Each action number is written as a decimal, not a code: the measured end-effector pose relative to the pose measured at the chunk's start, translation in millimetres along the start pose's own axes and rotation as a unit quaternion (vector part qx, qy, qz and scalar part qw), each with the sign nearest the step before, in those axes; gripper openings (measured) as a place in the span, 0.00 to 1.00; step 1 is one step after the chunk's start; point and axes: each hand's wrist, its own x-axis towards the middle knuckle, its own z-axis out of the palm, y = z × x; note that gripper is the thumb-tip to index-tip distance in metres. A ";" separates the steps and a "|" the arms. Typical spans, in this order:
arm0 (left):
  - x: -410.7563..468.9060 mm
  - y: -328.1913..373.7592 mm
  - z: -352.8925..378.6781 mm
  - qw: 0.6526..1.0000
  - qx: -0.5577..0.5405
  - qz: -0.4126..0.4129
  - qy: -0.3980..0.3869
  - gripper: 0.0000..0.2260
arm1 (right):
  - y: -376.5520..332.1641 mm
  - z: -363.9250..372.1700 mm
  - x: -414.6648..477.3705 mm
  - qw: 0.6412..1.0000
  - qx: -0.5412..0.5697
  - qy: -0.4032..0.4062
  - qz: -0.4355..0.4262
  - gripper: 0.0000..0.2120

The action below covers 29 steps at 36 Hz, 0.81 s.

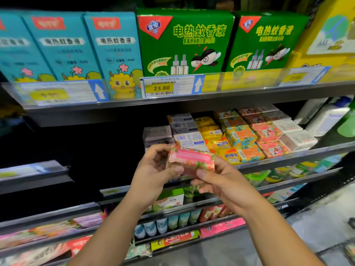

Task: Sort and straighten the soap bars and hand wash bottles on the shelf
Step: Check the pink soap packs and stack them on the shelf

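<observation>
Holding pink floral soap bar by both ends, left hand and right hand curled round it, before shelf front edge; perhaps hand-wash bottles at right end.

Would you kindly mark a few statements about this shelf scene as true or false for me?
1. The left hand and the right hand both grip the pink soap bar. True.
2. The yellow soap bars lie beside the green boxes. False: they lie on the shelf below them.
3. White bottles stand at that shelf's right end. True.
4. The price tag below the green boxes reads 32.50. False: it reads 23.80.
</observation>
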 end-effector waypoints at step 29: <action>-4.1 -3.2 -1.4 0.999 0.032 -0.009 -0.002 0.30 | -3.7 2.1 5.2 0.985 -0.003 0.110 -0.135 0.26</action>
